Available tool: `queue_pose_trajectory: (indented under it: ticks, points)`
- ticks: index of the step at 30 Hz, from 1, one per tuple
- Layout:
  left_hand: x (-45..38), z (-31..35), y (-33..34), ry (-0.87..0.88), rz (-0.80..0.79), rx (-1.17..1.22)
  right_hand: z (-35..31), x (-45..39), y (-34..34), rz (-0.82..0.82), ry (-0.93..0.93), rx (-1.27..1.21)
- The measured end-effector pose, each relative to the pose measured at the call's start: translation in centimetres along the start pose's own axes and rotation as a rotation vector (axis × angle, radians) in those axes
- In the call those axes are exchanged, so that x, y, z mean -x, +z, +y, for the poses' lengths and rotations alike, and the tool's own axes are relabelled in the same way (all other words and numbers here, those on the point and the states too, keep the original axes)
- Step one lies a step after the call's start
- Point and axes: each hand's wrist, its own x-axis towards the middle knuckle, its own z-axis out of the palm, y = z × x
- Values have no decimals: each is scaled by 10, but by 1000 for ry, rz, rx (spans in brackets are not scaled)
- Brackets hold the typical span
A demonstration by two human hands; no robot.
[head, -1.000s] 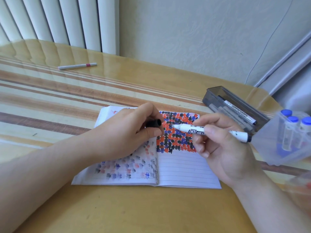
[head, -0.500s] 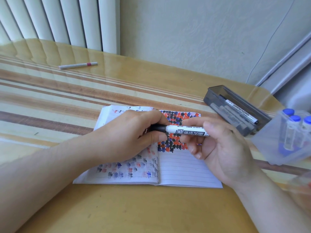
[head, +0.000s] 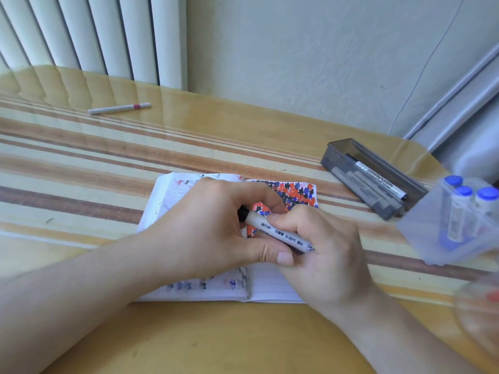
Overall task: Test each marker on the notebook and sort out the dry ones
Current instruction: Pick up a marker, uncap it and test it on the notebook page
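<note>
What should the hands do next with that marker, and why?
Probably put the marker in the grey box or beside the blue-capped ones. Its black cap looks back on, with both the left hand and right hand gripping it over the notebook.

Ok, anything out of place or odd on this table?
One marker with a pink band lies alone at the table's far left, apart from the grey tray and clear case holding the others. Nothing spilled or damaged.
</note>
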Motion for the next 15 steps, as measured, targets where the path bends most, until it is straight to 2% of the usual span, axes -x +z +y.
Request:
queue_pose_trajectory:
  ticks: [4,8,9,11,15]
  points:
    - [-2,-2,2,-49,-45,-1,0,-1,-1,-42,58,-75]
    - [-3,-13,1,-42,-212,-21,-2,-9,-14,-223,300,-120]
    - [-2,-18,0,-11,-212,-63,-1,-10,-19,-237,357,-108]
    - [-1,-28,-6,38,-137,-146,1,-17,-32,-199,469,-66]
    - [-6,-51,-27,-52,19,-252,20,-57,-62,56,617,199]
